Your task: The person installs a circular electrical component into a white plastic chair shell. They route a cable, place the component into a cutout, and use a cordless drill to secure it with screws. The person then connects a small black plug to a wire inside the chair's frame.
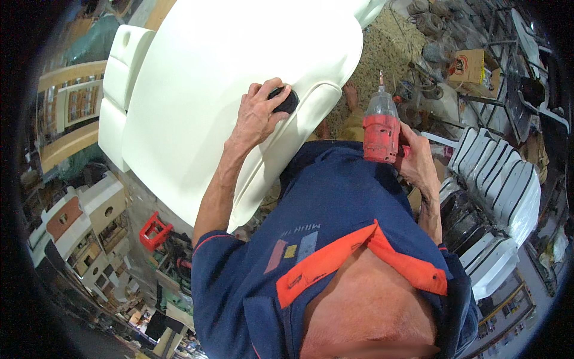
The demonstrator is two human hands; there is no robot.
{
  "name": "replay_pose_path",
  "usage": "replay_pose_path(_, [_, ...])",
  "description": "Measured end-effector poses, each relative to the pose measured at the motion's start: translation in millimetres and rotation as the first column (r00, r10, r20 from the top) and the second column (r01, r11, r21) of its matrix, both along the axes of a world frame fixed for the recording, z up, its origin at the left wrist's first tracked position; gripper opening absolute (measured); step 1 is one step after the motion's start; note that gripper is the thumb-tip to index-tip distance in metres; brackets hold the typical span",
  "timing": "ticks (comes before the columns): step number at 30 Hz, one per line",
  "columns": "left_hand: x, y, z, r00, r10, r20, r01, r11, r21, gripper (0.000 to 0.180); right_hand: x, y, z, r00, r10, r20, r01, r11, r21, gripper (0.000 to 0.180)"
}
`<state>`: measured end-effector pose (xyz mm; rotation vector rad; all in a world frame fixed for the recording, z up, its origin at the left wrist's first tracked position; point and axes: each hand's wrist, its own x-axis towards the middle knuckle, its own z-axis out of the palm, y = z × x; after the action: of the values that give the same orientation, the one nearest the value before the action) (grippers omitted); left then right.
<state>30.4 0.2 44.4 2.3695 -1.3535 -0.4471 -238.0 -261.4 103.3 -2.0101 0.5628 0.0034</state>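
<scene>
White moulded shell (pixel 197 113) lies far left; right of it, the right hand (pixel 418 160), held nearer, grips a red power driver (pixel 381 134) (bit pointing far). The left hand (pixel 258 112), outstretched, curls over a black round piece (pixel 286 102) on the shell, apparently positioning it, loose or fixed being unclear; driving there would need a leftward swing.

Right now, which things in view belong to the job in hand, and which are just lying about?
In use:
- large white piece
- black round item, in the left hand
- red power driver, in the right hand

Apparently lying about:
- cardboard box
- stacked white pieces
</scene>
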Motion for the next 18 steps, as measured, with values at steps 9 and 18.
replay_pose_path(9, [-16.6,-1.1,1.6,0.995,0.103,-0.006,-0.102,0.994,0.037,0.064,-2.4,1.1,-8.6,1.000,-0.013,-0.022,0.013,1.000,0.004,0.058])
replay_pose_path(18, [-7.2,-2.2,3.8,0.998,0.020,-0.062,-0.021,1.000,-0.009,0.065,2.2,3.5,-13.0,0.999,0.003,0.041,-0.003,1.000,0.004,0.060])
